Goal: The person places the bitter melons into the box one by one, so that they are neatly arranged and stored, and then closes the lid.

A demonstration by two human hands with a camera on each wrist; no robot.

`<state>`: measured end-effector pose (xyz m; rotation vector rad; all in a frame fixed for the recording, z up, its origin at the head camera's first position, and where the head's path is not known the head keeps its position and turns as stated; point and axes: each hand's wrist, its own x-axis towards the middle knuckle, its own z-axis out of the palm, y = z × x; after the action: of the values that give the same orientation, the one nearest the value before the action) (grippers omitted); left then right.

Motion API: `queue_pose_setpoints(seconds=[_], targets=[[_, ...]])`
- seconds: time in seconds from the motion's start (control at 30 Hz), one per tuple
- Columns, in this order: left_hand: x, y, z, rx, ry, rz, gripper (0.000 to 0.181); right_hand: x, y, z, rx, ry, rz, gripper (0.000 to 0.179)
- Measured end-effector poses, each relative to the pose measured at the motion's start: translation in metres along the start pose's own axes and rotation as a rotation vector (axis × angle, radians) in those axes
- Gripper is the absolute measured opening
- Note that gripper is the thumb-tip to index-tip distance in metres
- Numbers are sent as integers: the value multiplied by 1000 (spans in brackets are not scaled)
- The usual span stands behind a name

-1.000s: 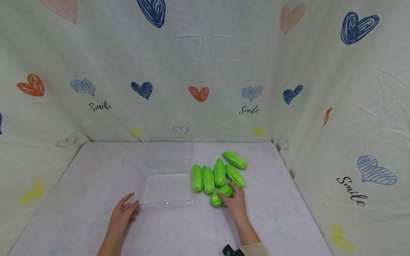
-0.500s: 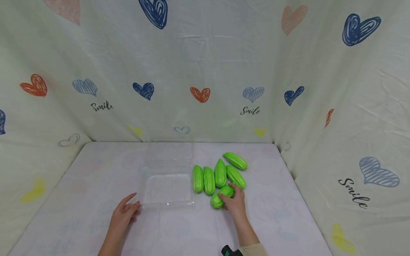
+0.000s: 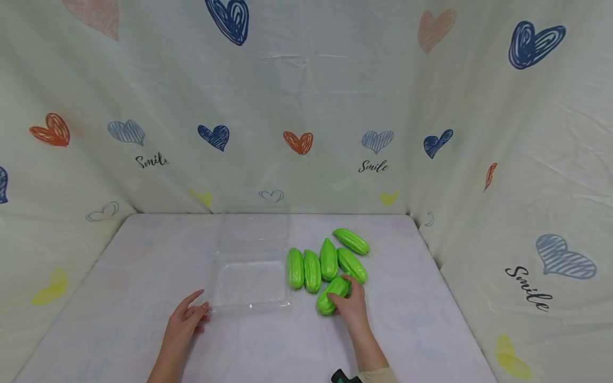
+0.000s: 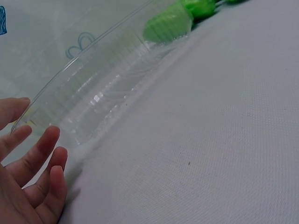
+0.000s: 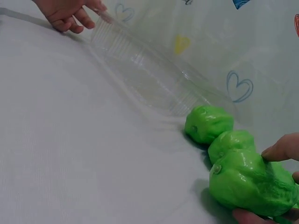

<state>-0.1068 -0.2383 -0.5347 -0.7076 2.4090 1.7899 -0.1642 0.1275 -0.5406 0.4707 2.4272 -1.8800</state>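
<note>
The thumb (image 3: 335, 300) and fingers (image 3: 353, 281) of the right hand (image 3: 353, 305) are bent partway round a glossy, bright-green, ribbed vegetable (image 3: 328, 302), holding it from both sides; I cannot tell whether it is off the white cloth-covered table (image 3: 268, 351). Compared with a second ago its near end has swung slightly toward the person and the rest has stayed put, which suggests a turn in the grip more than a carry; the work seems to be at the grasping stage. Just beyond the fingertips, four matching green ribbed pieces (image 3: 313, 272) stand in a loose row, with a fifth piece (image 3: 351, 241) slantwise behind. Left of that row is a clear plastic rectangular box (image 3: 250, 305), its transparent lid (image 3: 256, 229) folded back; the held vegetable is outside it. The left hand (image 3: 183, 319), fingers loosely spread and holding nothing, is at the box's near left corner, touching or not I cannot tell
</note>
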Motion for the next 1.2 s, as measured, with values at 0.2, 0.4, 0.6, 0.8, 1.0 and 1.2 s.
queue_pose_setpoints(seconds=[0.2,0.4,0.6,0.8,1.0,1.2], targets=[[0,1,2,-13,9,-10,56,-4,-9,-3,16,0,-5,66],[0,0,4,-26,28,-28,56,-8,-22,-2,62,-26,-30,68],[0,-2,7,-47,45,-27,55,-12,-38,6,75,-67,-73,68],[0,-4,9,-86,53,-49,55,-15,-48,17,88,-135,-114,68],[1,-7,7,-98,45,-43,55,-17,-58,31,92,-209,-135,69],[1,-8,5,-118,21,-45,59,-18,-65,44,104,-263,-168,68]])
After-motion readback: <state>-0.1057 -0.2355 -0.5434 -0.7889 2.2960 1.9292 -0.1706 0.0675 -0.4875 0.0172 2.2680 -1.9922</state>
